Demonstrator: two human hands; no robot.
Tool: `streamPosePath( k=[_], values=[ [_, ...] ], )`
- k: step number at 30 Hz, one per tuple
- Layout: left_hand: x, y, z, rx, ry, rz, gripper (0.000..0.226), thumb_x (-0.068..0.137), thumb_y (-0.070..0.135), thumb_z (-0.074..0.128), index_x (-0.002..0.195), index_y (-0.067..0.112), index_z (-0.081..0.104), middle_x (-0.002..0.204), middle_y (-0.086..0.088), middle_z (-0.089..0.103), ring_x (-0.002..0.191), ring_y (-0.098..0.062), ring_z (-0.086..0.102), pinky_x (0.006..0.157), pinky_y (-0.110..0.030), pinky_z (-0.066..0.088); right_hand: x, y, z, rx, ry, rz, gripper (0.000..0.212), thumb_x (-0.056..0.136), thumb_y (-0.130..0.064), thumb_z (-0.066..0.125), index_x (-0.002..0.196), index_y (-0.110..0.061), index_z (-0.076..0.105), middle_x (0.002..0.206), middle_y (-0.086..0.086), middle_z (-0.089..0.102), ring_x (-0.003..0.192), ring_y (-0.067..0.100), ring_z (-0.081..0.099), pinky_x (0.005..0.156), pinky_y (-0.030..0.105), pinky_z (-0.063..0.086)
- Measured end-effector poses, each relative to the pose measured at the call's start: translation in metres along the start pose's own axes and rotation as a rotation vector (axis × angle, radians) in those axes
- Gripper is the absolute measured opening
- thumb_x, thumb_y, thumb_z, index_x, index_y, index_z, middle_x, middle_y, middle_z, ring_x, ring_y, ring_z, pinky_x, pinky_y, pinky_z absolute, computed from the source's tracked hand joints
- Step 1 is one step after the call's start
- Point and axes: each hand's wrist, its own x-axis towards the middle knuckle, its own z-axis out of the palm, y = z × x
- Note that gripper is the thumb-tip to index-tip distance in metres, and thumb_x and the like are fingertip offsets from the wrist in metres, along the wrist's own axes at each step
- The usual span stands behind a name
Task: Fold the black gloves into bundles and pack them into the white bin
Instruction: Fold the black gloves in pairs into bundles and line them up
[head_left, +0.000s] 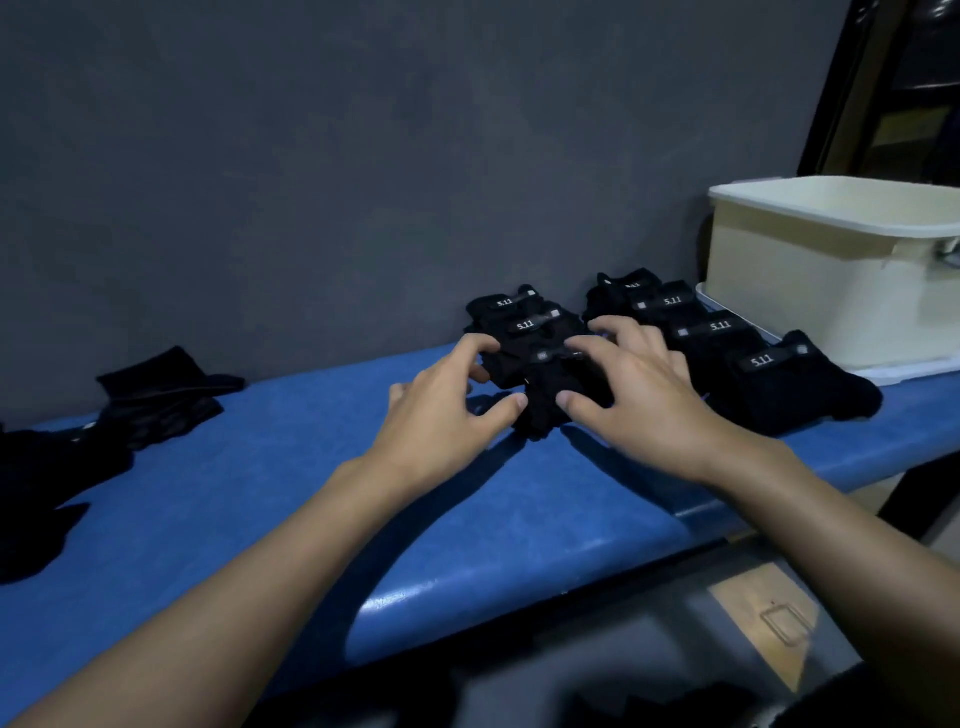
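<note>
A folded black glove bundle lies on the blue padded bench, at the front of a short row of bundles. My left hand grips its left side, thumb at the front edge and fingers curled over the back. From the right, my right hand holds the same bundle, thumb at the front and fingers spread over its top. Two more bundles with "5.11" tags sit behind it. A second row of several tagged bundles runs to the right, toward the white bin. I cannot see inside the bin.
Unfolded black gloves lie at the left of the bench, with a darker heap at the far left. The bin stands on a flat white lid at the bench's right end. A grey wall backs the bench.
</note>
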Motion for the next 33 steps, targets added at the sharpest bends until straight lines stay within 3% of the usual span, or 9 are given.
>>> streamPosePath(
  k=[7, 11, 18, 23, 27, 33],
  values=[
    [-0.014, -0.028, -0.035, 0.011, 0.058, -0.043, 0.036, 0.084, 0.061, 0.064, 0.113, 0.045, 0.049, 0.11, 0.018, 0.061, 0.105, -0.001, 0.058, 0.105, -0.045, 0.041, 0.014, -0.038, 0.018, 0.067, 0.007, -0.103, 0.053, 0.091, -0.044, 0.057, 0.14, -0.027, 0.045, 0.147, -0.007, 0.03, 0.136, 0.012, 0.02, 0.11, 0.036, 0.018],
    [-0.029, -0.056, -0.066, 0.068, 0.107, -0.077, 0.026, 0.085, 0.057, 0.065, 0.103, 0.042, 0.055, 0.108, 0.019, 0.062, 0.106, -0.003, 0.058, 0.102, -0.046, 0.043, 0.029, -0.07, 0.033, 0.101, -0.012, -0.195, 0.048, 0.091, -0.044, 0.057, 0.135, -0.029, 0.049, 0.142, -0.009, 0.034, 0.132, 0.01, 0.026, 0.101, 0.028, 0.018],
    [-0.055, -0.119, -0.13, 0.372, 0.205, -0.166, 0.029, 0.089, 0.056, 0.06, 0.106, 0.033, 0.062, 0.11, 0.016, 0.061, 0.11, -0.01, 0.054, 0.103, -0.04, 0.033, 0.055, -0.143, 0.076, 0.2, -0.127, -0.352, 0.04, 0.091, -0.039, 0.058, 0.129, -0.03, 0.053, 0.13, -0.014, 0.042, 0.123, 0.008, 0.035, 0.097, 0.025, 0.02],
    [-0.052, -0.156, -0.172, 0.576, 0.251, -0.23, 0.026, 0.09, 0.05, 0.057, 0.105, 0.03, 0.063, 0.109, 0.009, 0.059, 0.11, -0.018, 0.055, 0.108, -0.042, 0.027, 0.086, -0.191, 0.112, 0.272, -0.258, -0.388, 0.039, 0.092, -0.038, 0.057, 0.13, -0.03, 0.052, 0.133, -0.011, 0.047, 0.123, 0.012, 0.039, 0.11, 0.036, 0.029],
    [-0.05, -0.178, -0.188, 0.669, 0.2, -0.325, 0.032, 0.093, 0.05, 0.054, 0.117, 0.03, 0.061, 0.121, 0.005, 0.059, 0.119, -0.02, 0.054, 0.118, -0.049, 0.019, 0.117, -0.224, 0.149, 0.356, -0.345, -0.363, 0.037, 0.092, -0.038, 0.057, 0.128, -0.031, 0.054, 0.131, -0.005, 0.05, 0.127, 0.016, 0.041, 0.111, 0.042, 0.033],
    [-0.05, -0.202, -0.183, 0.616, 0.038, -0.44, 0.037, 0.094, 0.054, 0.051, 0.124, 0.035, 0.058, 0.128, 0.005, 0.057, 0.121, -0.021, 0.053, 0.114, -0.053, 0.023, 0.147, -0.252, 0.191, 0.355, -0.373, -0.332, 0.035, 0.092, -0.038, 0.056, 0.128, -0.037, 0.055, 0.138, -0.006, 0.048, 0.133, 0.018, 0.035, 0.112, 0.039, 0.026]
  ],
)
